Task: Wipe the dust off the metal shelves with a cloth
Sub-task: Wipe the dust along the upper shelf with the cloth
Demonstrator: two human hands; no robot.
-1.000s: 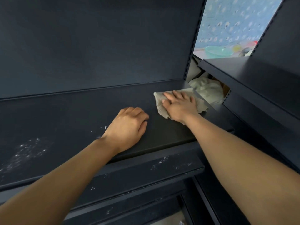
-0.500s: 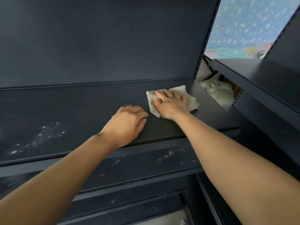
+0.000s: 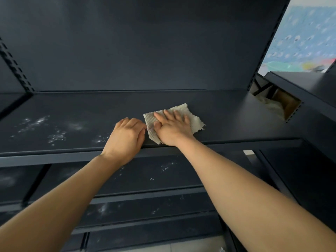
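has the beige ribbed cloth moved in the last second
Yes: the beige ribbed cloth slid left, away from the dark metal shelf's right end.

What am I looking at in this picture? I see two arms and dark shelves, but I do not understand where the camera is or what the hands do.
There is no machine here: these are a person's two bare arms. The camera is worn on the person's head and looks forward and down, so the arms come in from the bottom edge. The right hand presses a pale cloth flat on a dark metal shelf, with its fingers straight on top of the cloth. The left hand rests just beside the cloth, near the shelf's front edge, with its fingers curled and holding nothing. White dust lies on the shelf further left, not yet wiped. The lower shelves also show dust specks.
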